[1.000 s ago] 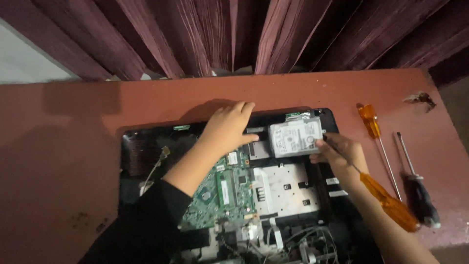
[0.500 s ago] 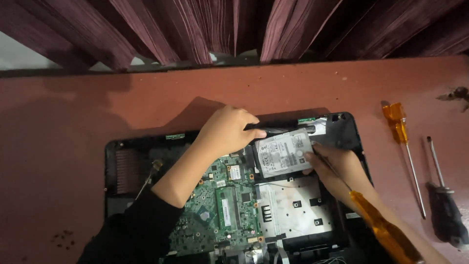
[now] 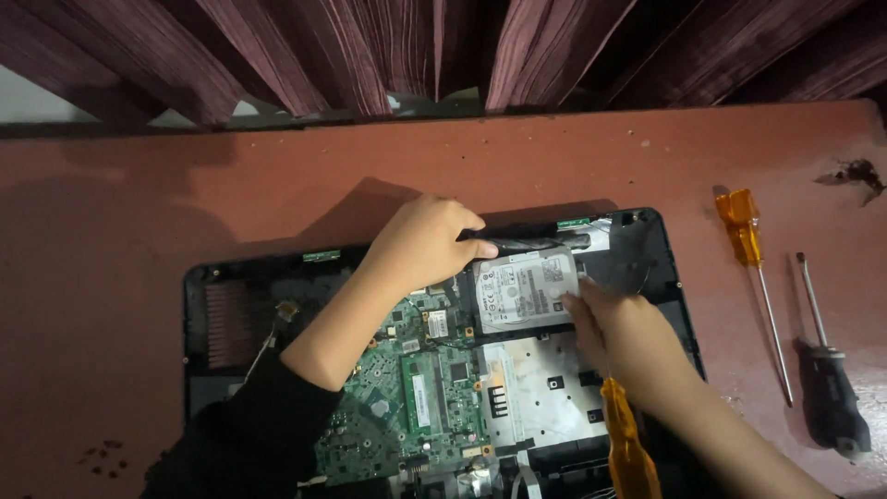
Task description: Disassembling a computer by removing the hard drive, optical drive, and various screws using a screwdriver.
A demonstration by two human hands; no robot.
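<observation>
— Both hands are on the hard drive (image 3: 523, 288)?
— Yes. Left hand (image 3: 427, 242) curls over its far-left corner, fingers bent; right hand (image 3: 617, 328) pinches its right edge while gripping an orange-handled screwdriver (image 3: 626, 445).
— And the drive?
— Silver, labelled, tilted slightly in the open laptop (image 3: 212, 323), right of the green circuit board (image 3: 416, 388).
— Beyond?
— Two screwdrivers (image 3: 753, 277) lie right on the reddish tabletop (image 3: 139, 203).

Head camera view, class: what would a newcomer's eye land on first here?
The opened laptop lies on the reddish table, its green circuit board bare. Both hands meet at the silver hard drive near its far edge: the left hand above it, the right hand beside it holding an orange-handled screwdriver. Two more screwdrivers lie to the right.
</observation>
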